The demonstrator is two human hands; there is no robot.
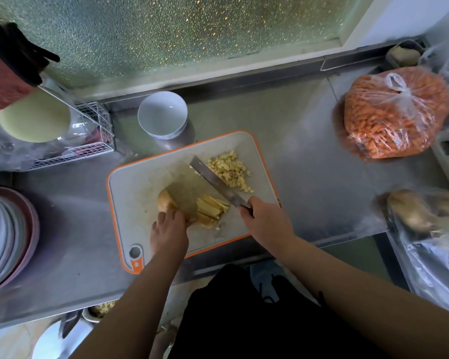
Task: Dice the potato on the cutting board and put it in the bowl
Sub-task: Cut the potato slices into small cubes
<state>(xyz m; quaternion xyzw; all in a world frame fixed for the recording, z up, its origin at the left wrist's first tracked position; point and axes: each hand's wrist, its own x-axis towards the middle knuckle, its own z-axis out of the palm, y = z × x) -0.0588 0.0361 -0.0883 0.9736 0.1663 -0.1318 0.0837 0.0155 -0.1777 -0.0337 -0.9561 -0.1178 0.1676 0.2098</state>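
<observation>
Head view: potato being cut on the cutting board.
Potato is held under curled left-hand fingers and partly hidden; cleaver handle is concealed by gripping right hand.

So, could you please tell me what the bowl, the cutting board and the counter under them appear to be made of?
The bowl looks like glazed white ceramic: smooth with a soft sheen, though melamine is possible. The cutting board seems matte grey plastic with an orange rim, probably rubbery, and a moulded hanging hole. The counter looks like brushed stainless steel: grey, with blurred reflections.
</observation>
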